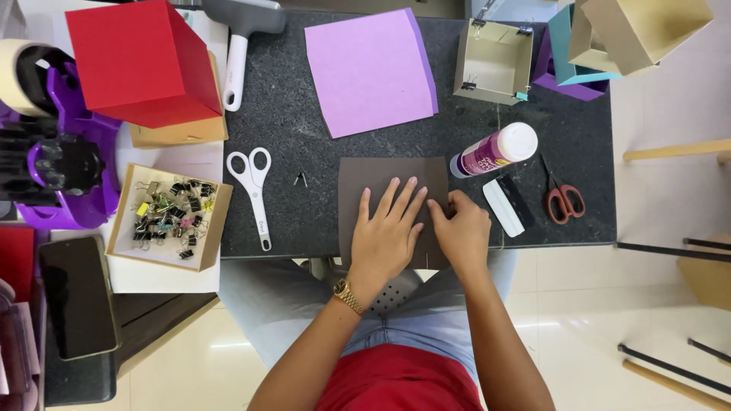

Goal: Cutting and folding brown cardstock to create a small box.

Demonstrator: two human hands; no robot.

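A dark brown sheet of card (373,171) lies at the near edge of the black table (304,99). My left hand (387,232) rests flat on it with fingers spread, a gold watch on the wrist. My right hand (461,228) presses on the card's right edge with curled fingers. A glue bottle (495,150) with a white cap lies on its side just beyond my right hand.
Purple paper (369,68) lies farther back. White scissors (255,190) sit left of the card, red-handled scissors (562,196) and a white scraper (504,207) to the right. A box of binder clips (169,217), a red box (141,61), a phone (76,295) and open card boxes (495,61) surround them.
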